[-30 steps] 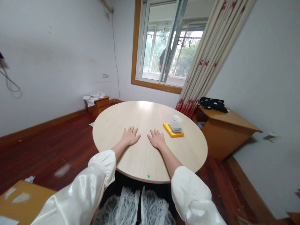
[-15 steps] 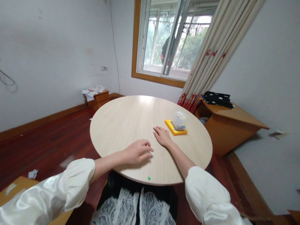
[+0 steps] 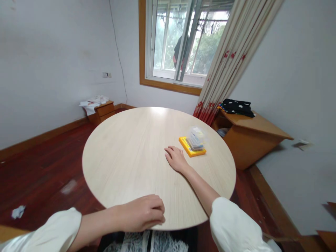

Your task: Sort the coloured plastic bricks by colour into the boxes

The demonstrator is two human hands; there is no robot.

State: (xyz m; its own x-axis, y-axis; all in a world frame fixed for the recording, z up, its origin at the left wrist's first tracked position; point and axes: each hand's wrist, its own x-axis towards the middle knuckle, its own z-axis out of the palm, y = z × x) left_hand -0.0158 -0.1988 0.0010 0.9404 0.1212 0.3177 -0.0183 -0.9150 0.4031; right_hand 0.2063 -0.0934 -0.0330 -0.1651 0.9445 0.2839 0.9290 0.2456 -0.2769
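Note:
My right hand (image 3: 176, 159) lies flat and open on the round light-wood table (image 3: 131, 154), palm down, just left of a yellow tray (image 3: 192, 146) that carries a clear plastic packet (image 3: 196, 137) of small cards. My left hand (image 3: 141, 212) rests at the table's near edge with its fingers curled under; nothing shows in it. Both arms wear white satin sleeves.
A wooden cabinet (image 3: 252, 138) with dark spotted cloth (image 3: 237, 107) stands at the right, by a curtain (image 3: 231, 59) and window (image 3: 181, 42). A small bedside chest (image 3: 101, 110) with papers sits by the left wall. Scraps of paper lie on the dark red floor (image 3: 39, 164).
My left hand has drawn back from the table's middle to its near edge and curled its fingers. My right hand stayed flat near the yellow tray. The view turned slightly left.

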